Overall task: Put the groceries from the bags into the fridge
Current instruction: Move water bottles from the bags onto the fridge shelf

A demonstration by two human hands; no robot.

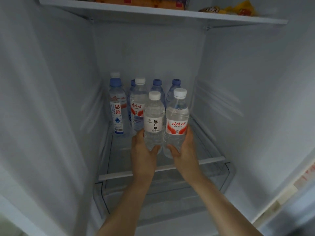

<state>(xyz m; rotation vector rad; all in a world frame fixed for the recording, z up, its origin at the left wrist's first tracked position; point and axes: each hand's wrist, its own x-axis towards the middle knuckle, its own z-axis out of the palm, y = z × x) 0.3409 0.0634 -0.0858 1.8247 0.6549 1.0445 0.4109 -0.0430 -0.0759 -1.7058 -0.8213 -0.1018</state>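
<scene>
Clear plastic and smooth white walls are showing inside the fridge.
The water bottles (154, 121) are looking like clear, glossy plastic with paper-like labels and matt caps; the glass shelf (119, 155) is appearing transparent and smooth; the fridge walls (51, 99) are showing smooth matt white plastic.

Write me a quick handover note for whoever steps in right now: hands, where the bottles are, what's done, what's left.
Left hand grips the white-label bottle; right hand grips the red-label bottle. Both bottles are upright, side by side, over the glass shelf, not yet let go.
Done: six bottles already stand at the back of that shelf, among them the blue-cap bottle on the left. Snack packets lie on the upper shelf.
Left: set these two down in front of the rest and release. The bags are out of view, so what remains in them can't be told.
</scene>
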